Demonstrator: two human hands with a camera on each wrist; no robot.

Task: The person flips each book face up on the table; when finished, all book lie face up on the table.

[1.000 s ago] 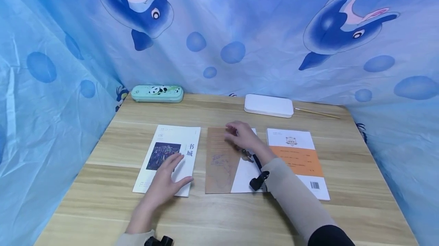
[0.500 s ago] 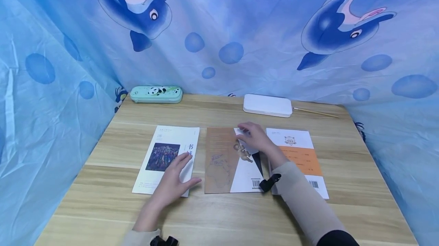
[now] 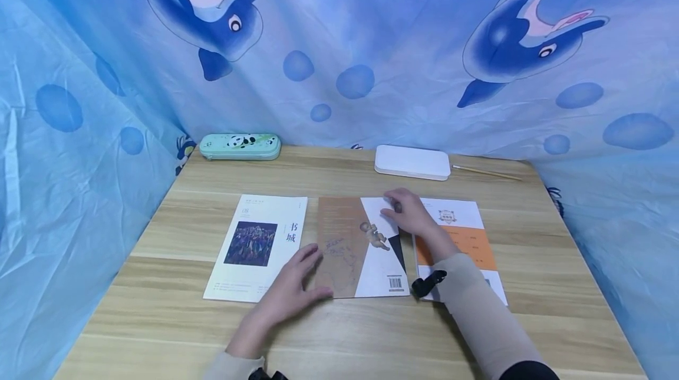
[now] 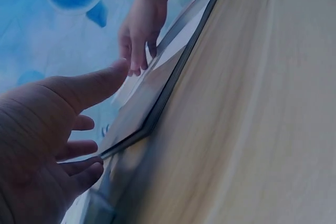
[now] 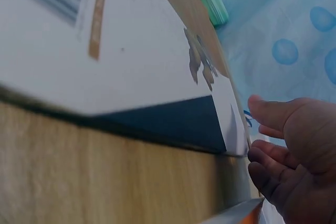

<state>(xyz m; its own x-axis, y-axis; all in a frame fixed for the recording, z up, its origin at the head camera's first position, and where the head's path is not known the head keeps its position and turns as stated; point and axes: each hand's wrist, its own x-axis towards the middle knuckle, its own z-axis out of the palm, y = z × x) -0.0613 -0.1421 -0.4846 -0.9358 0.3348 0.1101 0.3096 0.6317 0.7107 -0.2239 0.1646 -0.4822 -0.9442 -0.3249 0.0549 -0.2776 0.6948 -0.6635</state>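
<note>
Three books lie side by side on the wooden table. The middle book (image 3: 336,221) has a brown and white cover with a small baby figure and a barcode. My left hand (image 3: 289,288), thumb spread away from the fingers, is at its lower left edge; in the left wrist view the fingertips (image 4: 95,171) come right at the book's corner. Over the upper right corner of the same book is my right hand (image 3: 416,215), fingers loosely bent and thumb apart. To the left lies a white book (image 3: 233,274) with a dark picture; the orange and white book (image 3: 472,244) is partly under my right forearm.
At the back left stands a mint green pencil case (image 3: 240,146) with pandas. A white flat case (image 3: 412,162) and a thin wooden stick (image 3: 487,173) lie at the back right. Blue dolphin-print cloth (image 3: 339,26) hangs behind the table (image 3: 339,339).
My left hand has moved right, from over the white book to the middle book's left edge. My right hand has shifted right across the middle book to its upper right corner, uncovering the baby figure.
</note>
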